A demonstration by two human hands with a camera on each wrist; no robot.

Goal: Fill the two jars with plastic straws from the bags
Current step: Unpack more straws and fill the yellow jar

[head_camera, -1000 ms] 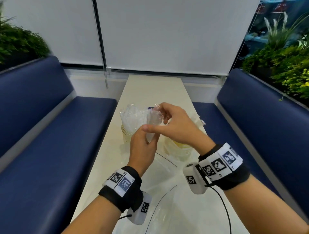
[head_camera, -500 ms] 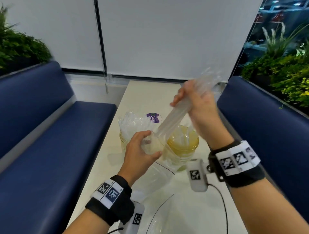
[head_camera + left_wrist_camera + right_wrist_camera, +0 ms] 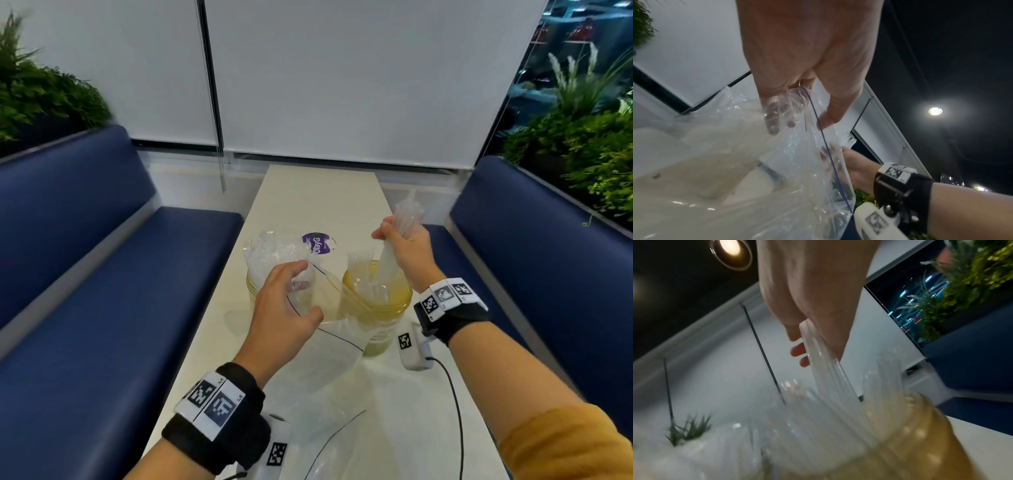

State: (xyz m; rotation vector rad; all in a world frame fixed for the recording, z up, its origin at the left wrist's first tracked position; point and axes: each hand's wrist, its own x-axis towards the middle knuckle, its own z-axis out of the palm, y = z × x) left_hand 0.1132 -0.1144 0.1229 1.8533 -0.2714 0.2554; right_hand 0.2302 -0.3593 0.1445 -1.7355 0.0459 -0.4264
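Between blue benches, on the cream counter (image 3: pixel 308 192), the left yellow-tinted jar (image 3: pixel 253 287) looks full while the right hand (image 3: pixel 407 253) grips clear plastic straws (image 3: pixel 387 263) entering the right yellow-tinted jar (image 3: pixel 394 301), and the left hand (image 3: pixel 284 308) pinches the clear zip bag (image 3: pixel 339 346).

Straws going into the yellow jar

I see my right hand (image 3: pixel 407 250) gripping a bundle of clear straws (image 3: pixel 394 246), its lower end inside the yellow jar (image 3: pixel 387 308). Just left of that jar, my left hand (image 3: pixel 284 308) holds the clear bag (image 3: pixel 329 346); further left stands the straw-filled jar (image 3: pixel 253 284).
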